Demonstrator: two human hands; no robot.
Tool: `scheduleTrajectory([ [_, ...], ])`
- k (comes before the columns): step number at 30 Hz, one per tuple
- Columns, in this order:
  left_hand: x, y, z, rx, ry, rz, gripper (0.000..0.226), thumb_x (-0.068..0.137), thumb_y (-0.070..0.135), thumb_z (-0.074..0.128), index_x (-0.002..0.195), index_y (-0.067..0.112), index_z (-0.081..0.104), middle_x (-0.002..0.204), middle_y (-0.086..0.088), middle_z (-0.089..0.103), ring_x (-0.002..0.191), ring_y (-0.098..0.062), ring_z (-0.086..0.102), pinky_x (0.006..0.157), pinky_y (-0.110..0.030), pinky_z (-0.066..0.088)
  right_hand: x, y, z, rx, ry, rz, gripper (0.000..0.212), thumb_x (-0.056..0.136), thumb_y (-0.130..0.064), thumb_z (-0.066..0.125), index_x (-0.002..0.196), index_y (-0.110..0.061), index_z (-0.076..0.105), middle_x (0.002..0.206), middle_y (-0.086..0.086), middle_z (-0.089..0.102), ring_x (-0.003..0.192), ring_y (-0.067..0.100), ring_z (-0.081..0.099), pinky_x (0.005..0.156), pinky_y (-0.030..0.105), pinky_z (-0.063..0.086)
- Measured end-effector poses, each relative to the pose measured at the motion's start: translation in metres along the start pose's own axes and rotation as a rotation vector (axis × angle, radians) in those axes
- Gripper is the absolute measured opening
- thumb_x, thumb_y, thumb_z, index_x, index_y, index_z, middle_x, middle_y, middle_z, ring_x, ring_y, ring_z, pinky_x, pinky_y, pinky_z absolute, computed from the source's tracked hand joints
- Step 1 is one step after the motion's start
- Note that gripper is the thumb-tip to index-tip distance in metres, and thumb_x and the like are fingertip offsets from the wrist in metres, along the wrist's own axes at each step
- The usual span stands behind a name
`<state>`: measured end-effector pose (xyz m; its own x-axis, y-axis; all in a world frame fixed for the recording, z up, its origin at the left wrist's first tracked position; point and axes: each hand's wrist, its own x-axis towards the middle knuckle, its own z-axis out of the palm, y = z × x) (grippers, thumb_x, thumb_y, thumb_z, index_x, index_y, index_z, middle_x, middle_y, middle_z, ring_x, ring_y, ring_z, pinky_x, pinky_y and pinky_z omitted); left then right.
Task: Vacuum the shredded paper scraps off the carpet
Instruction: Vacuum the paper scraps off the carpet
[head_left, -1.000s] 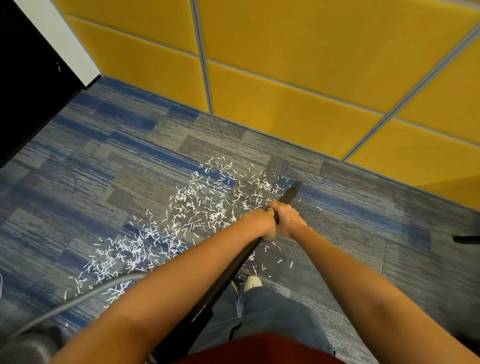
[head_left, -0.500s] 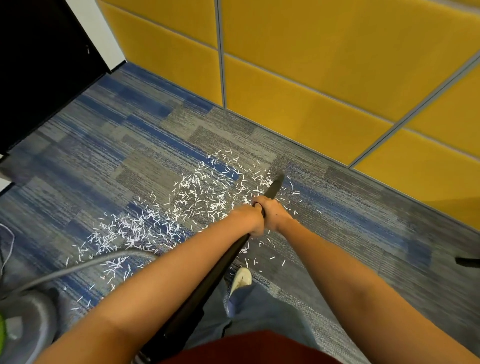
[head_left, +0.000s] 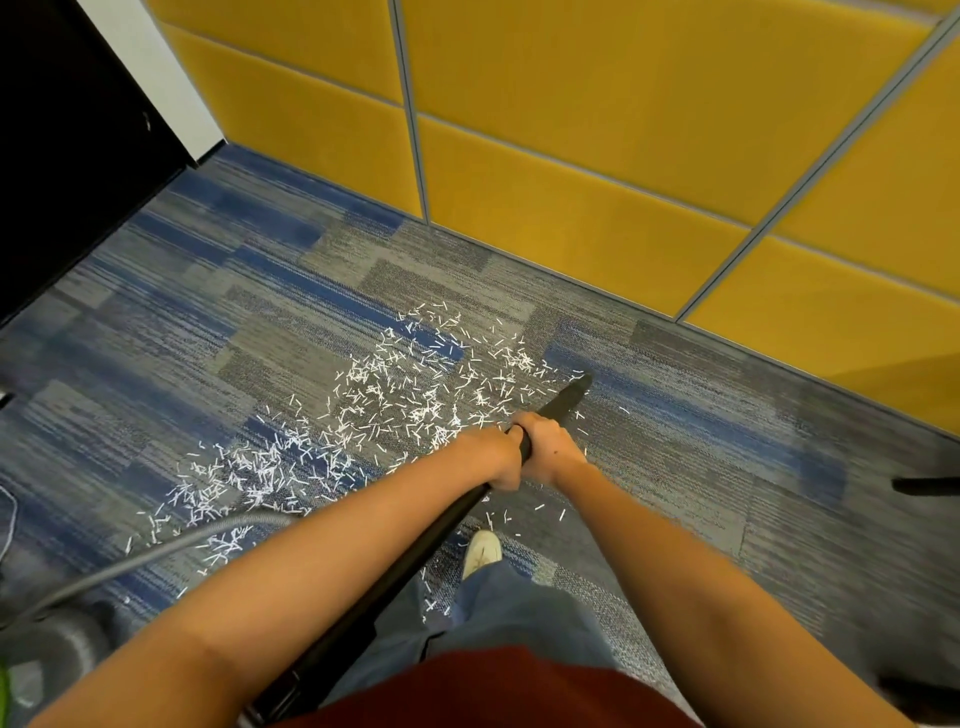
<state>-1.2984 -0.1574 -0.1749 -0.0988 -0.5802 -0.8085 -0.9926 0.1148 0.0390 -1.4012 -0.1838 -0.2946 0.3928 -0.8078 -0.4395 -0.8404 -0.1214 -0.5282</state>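
Note:
White shredded paper scraps (head_left: 384, 405) lie scattered in a wide band across the blue-grey carpet (head_left: 182, 322). A black vacuum wand (head_left: 415, 551) runs from my waist forward, and its narrow nozzle tip (head_left: 574, 392) sits on the carpet at the right edge of the scraps. My left hand (head_left: 493, 457) and my right hand (head_left: 550, 447) both grip the wand side by side, just behind the nozzle.
A yellow padded wall (head_left: 571, 156) borders the carpet at the back. A black cabinet (head_left: 67, 145) stands at the left. The grey hose (head_left: 156, 551) curves to the vacuum body (head_left: 47, 654) at bottom left. My white shoe (head_left: 480, 551) is near the scraps. A dark chair leg (head_left: 924, 486) pokes in at the right.
The nozzle has shifted slightly along the right edge of the scrap patch, both hands keeping their grip. The camera view has swung a little.

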Motion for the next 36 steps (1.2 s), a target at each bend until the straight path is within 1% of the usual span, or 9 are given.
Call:
scheduleTrajectory([
  [2,-0.002,-0.006,0.004,-0.007,0.000,-0.002,0.060,0.092,0.019,0.053,0.143,0.010,0.022,0.099,-0.008,0.054,0.098,-0.023,0.062,0.081,-0.030,0.050,0.000,-0.005,0.004,0.004,-0.003,0.000,0.026,0.078,-0.005,0.065,0.102,-0.012,0.059,0.105,0.007,0.061,0.091,0.027,0.061,0.080,0.034,0.049],
  [6,-0.005,-0.024,0.010,-0.046,-0.014,-0.032,0.046,0.091,0.015,0.051,0.134,0.010,0.037,0.079,-0.003,0.045,0.083,-0.021,0.054,0.075,-0.028,0.047,0.004,-0.021,0.012,0.010,-0.011,-0.012,0.028,0.077,-0.003,0.065,0.104,-0.011,0.061,0.105,0.007,0.062,0.092,0.025,0.061,0.085,0.036,0.050],
  [13,-0.014,-0.069,0.028,-0.057,-0.020,-0.037,0.063,0.089,0.014,0.053,0.143,0.010,0.021,0.098,-0.006,0.052,0.095,-0.024,0.060,0.083,-0.032,0.051,0.014,-0.064,0.039,0.004,-0.023,-0.041,0.024,0.079,-0.004,0.061,0.102,-0.012,0.060,0.102,0.009,0.063,0.090,0.029,0.061,0.083,0.040,0.051],
  [16,-0.018,-0.088,0.032,-0.075,-0.022,-0.051,0.055,0.090,0.019,0.053,0.139,0.010,0.031,0.094,-0.005,0.051,0.096,-0.024,0.060,0.081,-0.031,0.050,0.020,-0.080,0.047,0.016,-0.033,-0.060,0.021,0.079,-0.006,0.062,0.098,-0.014,0.060,0.100,0.008,0.062,0.089,0.027,0.061,0.083,0.040,0.051],
  [20,-0.020,-0.108,0.035,-0.076,-0.018,-0.082,0.049,0.090,0.017,0.051,0.136,0.011,0.037,0.079,-0.002,0.047,0.082,-0.021,0.055,0.070,-0.027,0.046,0.027,-0.099,0.053,0.028,-0.054,-0.083,0.023,0.078,-0.003,0.065,0.089,-0.019,0.053,0.098,0.006,0.060,0.086,0.023,0.057,0.080,0.035,0.049],
  [23,-0.022,-0.123,0.037,-0.083,0.001,-0.097,0.053,0.089,0.018,0.053,0.138,0.012,0.033,0.080,-0.002,0.048,0.081,-0.021,0.055,0.069,-0.028,0.046,0.033,-0.114,0.057,0.013,-0.071,-0.096,0.024,0.076,-0.004,0.065,0.095,-0.015,0.057,0.099,0.007,0.062,0.088,0.025,0.060,0.082,0.038,0.051],
  [28,-0.027,-0.144,0.042,-0.109,-0.001,-0.148,0.043,0.089,0.014,0.053,0.130,0.007,0.045,0.079,-0.003,0.048,0.081,-0.021,0.053,0.075,-0.027,0.048,0.045,-0.139,0.067,-0.024,-0.100,-0.114,0.022,0.077,-0.002,0.061,0.089,-0.019,0.054,0.096,0.006,0.063,0.087,0.025,0.062,0.084,0.043,0.052],
  [32,-0.030,-0.151,0.042,-0.108,0.011,-0.126,0.055,0.089,0.013,0.052,0.139,0.007,0.028,0.080,-0.003,0.046,0.087,-0.022,0.056,0.078,-0.029,0.049,0.047,-0.147,0.069,-0.031,-0.102,-0.108,0.027,0.077,-0.002,0.062,0.098,-0.018,0.056,0.099,0.006,0.063,0.091,0.025,0.061,0.085,0.041,0.052],
  [36,-0.027,-0.143,0.042,-0.077,0.025,-0.100,0.058,0.090,0.017,0.054,0.140,0.008,0.027,0.082,-0.004,0.047,0.088,-0.023,0.057,0.075,-0.029,0.048,0.039,-0.136,0.065,-0.030,-0.076,-0.096,0.026,0.076,-0.005,0.064,0.099,-0.013,0.057,0.100,0.008,0.062,0.091,0.027,0.061,0.082,0.039,0.051],
])
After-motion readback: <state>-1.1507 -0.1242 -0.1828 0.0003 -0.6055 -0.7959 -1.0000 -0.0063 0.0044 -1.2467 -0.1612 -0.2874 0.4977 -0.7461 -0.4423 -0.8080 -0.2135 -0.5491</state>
